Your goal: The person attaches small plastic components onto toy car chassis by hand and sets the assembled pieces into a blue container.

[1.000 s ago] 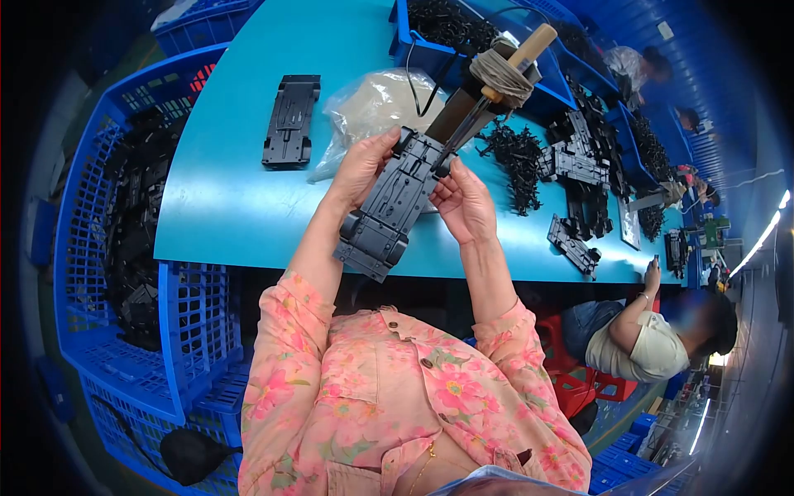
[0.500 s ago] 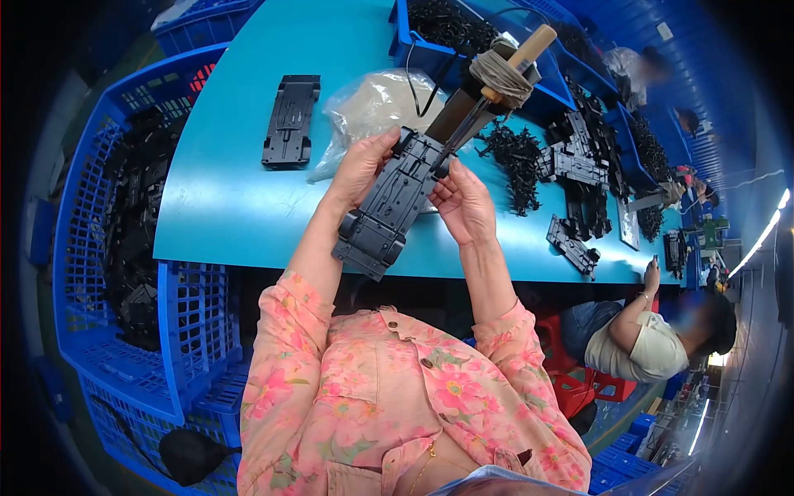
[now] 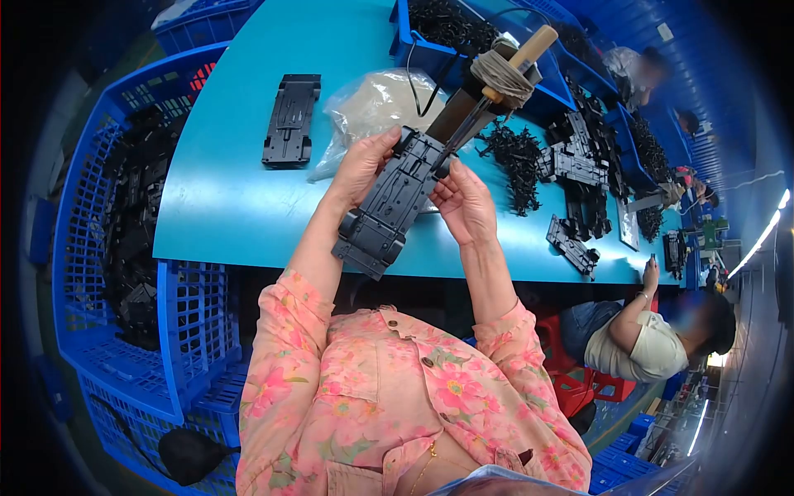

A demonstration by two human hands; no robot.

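Observation:
A black plastic toy car chassis (image 3: pixel 389 198) with wheels is held at a slant over the near edge of the table, its detailed side facing me. My left hand (image 3: pixel 364 168) is closed on its upper left edge, thumb by a wheel. Closed at the upper right edge, my right hand (image 3: pixel 465 201) has its fingertips by the other wheel. A wooden-handled tool (image 3: pixel 529 51), bound with wrapped strips, slopes down from above; its thin metal rod reaches the chassis's upper end. Behind my left hand lies a clear plastic bag (image 3: pixel 376 103).
Another chassis (image 3: pixel 291 120) lies on the turquoise table (image 3: pixel 223 207). To the right are a pile of small black parts (image 3: pixel 517 161) and several chassis (image 3: pixel 576 157). Blue bins (image 3: pixel 404 37) stand behind. A blue crate (image 3: pixel 169 331) of black parts is at left. A co-worker (image 3: pixel 641 339) sits at right.

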